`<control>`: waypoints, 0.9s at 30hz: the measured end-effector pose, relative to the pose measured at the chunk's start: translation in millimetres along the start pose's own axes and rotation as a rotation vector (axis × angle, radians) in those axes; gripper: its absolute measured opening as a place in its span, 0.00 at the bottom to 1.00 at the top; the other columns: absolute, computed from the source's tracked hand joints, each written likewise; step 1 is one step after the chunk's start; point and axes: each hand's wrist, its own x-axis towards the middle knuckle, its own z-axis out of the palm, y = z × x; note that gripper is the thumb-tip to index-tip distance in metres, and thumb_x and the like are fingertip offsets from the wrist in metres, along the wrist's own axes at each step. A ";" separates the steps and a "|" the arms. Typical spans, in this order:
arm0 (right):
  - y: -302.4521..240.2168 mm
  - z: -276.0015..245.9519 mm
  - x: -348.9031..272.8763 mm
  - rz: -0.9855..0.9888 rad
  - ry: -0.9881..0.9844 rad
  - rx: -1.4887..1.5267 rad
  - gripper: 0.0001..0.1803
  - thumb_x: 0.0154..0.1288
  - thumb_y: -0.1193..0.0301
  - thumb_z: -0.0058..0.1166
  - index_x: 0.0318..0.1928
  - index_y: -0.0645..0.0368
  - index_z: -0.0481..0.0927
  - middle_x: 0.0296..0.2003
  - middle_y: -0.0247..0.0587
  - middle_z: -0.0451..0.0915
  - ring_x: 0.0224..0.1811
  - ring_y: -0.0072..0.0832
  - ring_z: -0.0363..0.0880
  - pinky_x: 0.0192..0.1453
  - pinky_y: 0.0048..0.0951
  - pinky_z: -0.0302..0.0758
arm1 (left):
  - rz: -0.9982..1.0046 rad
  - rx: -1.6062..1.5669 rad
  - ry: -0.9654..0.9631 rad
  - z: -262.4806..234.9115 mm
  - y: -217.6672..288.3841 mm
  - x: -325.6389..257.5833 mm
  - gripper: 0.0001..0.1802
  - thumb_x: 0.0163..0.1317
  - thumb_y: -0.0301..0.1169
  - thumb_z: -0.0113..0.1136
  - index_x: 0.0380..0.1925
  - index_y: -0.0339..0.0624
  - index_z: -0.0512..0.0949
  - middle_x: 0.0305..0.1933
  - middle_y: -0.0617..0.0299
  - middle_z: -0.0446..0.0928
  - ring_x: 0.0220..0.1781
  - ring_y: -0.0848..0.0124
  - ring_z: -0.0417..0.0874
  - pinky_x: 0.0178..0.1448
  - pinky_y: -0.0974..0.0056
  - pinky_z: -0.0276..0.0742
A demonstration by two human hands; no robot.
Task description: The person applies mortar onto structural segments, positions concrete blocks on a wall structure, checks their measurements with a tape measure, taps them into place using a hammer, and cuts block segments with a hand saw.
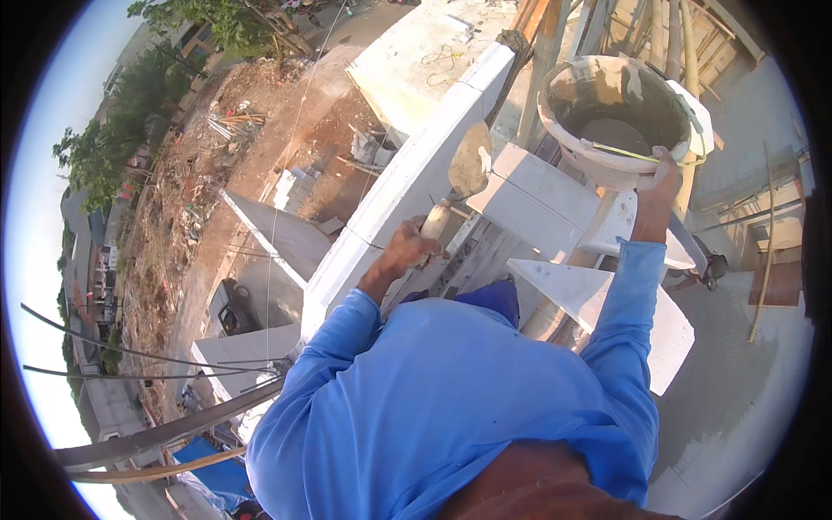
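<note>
A bright blue long-sleeved shirt covers both arms, its cuffs ending just short of the bare fingers.
</note>
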 end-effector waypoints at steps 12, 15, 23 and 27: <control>133.1 45.2 -138.5 0.358 -0.410 -0.363 0.07 0.45 0.80 0.58 0.29 0.63 0.78 0.25 0.34 0.74 0.27 0.24 0.73 0.32 0.28 0.68 | 0.206 0.423 0.505 -32.1 -136.9 -104.1 0.32 0.48 0.39 0.63 0.54 0.37 0.72 0.39 0.39 0.79 0.43 0.47 0.82 0.47 0.52 0.76; 144.8 47.0 -153.6 0.378 -0.602 -0.408 0.08 0.45 0.78 0.60 0.29 0.63 0.78 0.24 0.34 0.75 0.26 0.23 0.73 0.32 0.27 0.68 | 0.211 0.475 0.508 -32.7 -131.7 -128.8 0.30 0.50 0.37 0.64 0.54 0.36 0.72 0.41 0.40 0.79 0.45 0.48 0.81 0.49 0.54 0.75; 146.2 73.0 -179.4 0.279 -1.125 -0.667 0.12 0.47 0.75 0.56 0.36 0.64 0.79 0.25 0.31 0.76 0.27 0.20 0.72 0.31 0.23 0.66 | 0.071 0.975 0.504 -27.4 -118.0 -97.7 0.23 0.58 0.36 0.56 0.55 0.52 0.73 0.40 0.48 0.78 0.42 0.52 0.81 0.45 0.52 0.77; 148.3 92.8 -191.3 0.044 -1.160 -1.157 0.12 0.47 0.74 0.57 0.35 0.63 0.79 0.26 0.36 0.76 0.27 0.22 0.71 0.30 0.25 0.66 | 0.087 1.124 0.437 -21.5 -114.1 -70.0 0.18 0.60 0.32 0.51 0.50 0.49 0.75 0.36 0.49 0.78 0.37 0.54 0.82 0.37 0.54 0.78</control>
